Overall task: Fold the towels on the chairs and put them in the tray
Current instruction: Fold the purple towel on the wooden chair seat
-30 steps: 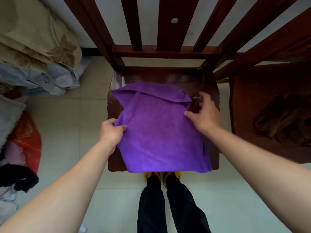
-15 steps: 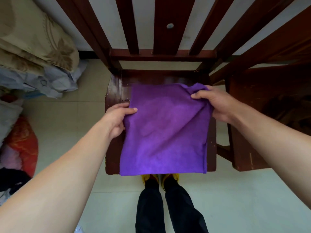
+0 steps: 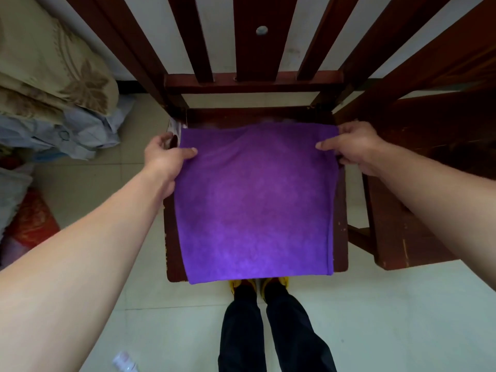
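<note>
Early in the job by my read: my left hand point(image 3: 163, 157) pinches the purple towel point(image 3: 252, 200) at its 10 o'clock corner and my right hand point(image 3: 354, 149) pinches the 2 o'clock corner, thumbs on top, with the towel spread over the chair seat point(image 3: 341, 237) and its 6 o'clock edge just past the front rim. Can't tell whether it's one layer or already doubled, so I'd judge more folds are left, then the carry. No tray in view, and the second chair point(image 3: 402, 224) at 3 o'clock is too dark to check for towels
</note>
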Available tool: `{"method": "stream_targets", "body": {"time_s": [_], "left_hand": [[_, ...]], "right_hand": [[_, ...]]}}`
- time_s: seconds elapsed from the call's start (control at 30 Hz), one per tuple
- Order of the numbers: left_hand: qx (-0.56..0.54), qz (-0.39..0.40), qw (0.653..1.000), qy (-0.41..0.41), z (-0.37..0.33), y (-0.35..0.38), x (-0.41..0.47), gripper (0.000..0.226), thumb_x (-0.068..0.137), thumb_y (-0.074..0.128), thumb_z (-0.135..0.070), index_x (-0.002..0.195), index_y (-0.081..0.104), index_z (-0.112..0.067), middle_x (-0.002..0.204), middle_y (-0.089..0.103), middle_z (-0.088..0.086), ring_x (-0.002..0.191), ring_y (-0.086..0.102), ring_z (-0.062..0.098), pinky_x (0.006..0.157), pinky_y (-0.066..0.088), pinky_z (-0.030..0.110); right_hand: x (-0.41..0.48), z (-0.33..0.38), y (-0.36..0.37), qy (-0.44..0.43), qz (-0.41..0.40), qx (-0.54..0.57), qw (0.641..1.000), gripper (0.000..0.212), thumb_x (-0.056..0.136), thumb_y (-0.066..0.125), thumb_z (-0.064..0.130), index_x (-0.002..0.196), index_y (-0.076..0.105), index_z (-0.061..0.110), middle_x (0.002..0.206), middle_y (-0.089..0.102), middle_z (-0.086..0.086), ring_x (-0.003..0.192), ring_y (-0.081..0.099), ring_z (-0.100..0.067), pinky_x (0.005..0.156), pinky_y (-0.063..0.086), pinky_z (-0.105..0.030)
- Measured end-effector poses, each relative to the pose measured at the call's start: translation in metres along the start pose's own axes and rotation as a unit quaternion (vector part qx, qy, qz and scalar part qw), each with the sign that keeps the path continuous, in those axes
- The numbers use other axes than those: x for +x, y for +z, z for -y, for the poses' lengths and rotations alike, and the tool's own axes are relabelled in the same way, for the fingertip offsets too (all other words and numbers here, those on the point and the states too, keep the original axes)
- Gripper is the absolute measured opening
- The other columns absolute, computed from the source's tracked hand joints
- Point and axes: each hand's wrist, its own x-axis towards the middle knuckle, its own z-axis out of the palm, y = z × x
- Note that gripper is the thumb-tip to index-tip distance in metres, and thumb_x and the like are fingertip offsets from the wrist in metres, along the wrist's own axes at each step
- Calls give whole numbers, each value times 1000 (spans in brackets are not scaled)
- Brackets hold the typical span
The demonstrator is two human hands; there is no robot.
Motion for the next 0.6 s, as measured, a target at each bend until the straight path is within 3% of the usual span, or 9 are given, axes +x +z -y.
{"method": "stream_targets", "body": {"time_s": [0.1, 0.2, 0.27, 0.33, 0.4, 0.47, 0.53, 0.6], "left_hand": [[51, -15, 997, 50, -8, 10, 5, 53, 80, 69, 5, 125, 52, -19, 92, 64, 3, 78, 68, 20, 62, 59, 33], [66, -44, 993, 86, -16, 8, 12, 26, 81, 70, -1, 103, 62, -13, 97, 69, 11, 85, 70, 25, 73, 61, 38], [76, -81, 989, 96, -19, 5, 22, 13, 82, 71, -6, 84, 63, -15, 93, 70, 10, 86, 71, 26, 75, 60, 40], [90, -100, 987, 86, -18, 3, 32, 15, 83, 71, -11, 76, 61, -20, 91, 70, 6, 84, 71, 22, 75, 60, 40], [107, -101, 986, 73, -16, 3, 41, 12, 84, 71, -15, 80, 61, -20, 95, 70, 6, 85, 69, 21, 77, 60, 39], [161, -120, 976, 81, -14, 3, 45, 14, 84, 71, -20, 95, 62, -18, 101, 67, 4, 86, 65, 19, 76, 56, 32], [289, -155, 934, 145, -10, 1, 36, 27, 84, 69, -22, 109, 61, -17, 100, 63, 5, 87, 60, 21, 75, 50, 31], [380, -135, 885, 232, 5, 0, 20, 22, 84, 65, -20, 106, 63, -16, 95, 64, 10, 88, 61, 28, 77, 50, 36]], "right_hand": [[9, -20, 5, 31, -32, -14, 999, 42, 82, 76, 14, 121, 61, 10, 105, 64, 0, 78, 58, -7, 70, 49, -24], [17, -22, 4, -8, -99, 10, 995, 20, 85, 74, 21, 104, 67, 17, 96, 66, 2, 82, 64, -12, 84, 55, -32], [24, -17, 4, -19, -120, 6, 993, 33, 84, 75, 27, 112, 68, 13, 110, 67, -2, 95, 66, -17, 89, 56, -37], [31, -16, 2, -16, -128, -23, 991, 47, 84, 74, 31, 125, 62, 11, 120, 64, -4, 104, 64, -19, 93, 54, -39], [35, -17, 1, -21, -135, -87, 987, 47, 87, 70, 32, 129, 59, 13, 122, 62, -4, 107, 62, -22, 93, 53, -39], [28, -16, 1, -74, -174, -199, 961, 43, 90, 66, 33, 128, 57, 18, 122, 61, -5, 109, 59, -25, 89, 51, -39], [15, -16, 5, -159, -228, -284, 917, 36, 90, 63, 30, 124, 56, 22, 120, 58, -5, 108, 56, -25, 80, 48, -37], [-1, -25, 16, -229, -211, -289, 905, 29, 90, 62, 24, 118, 58, 23, 112, 57, -4, 99, 56, -22, 74, 46, -34]]}}
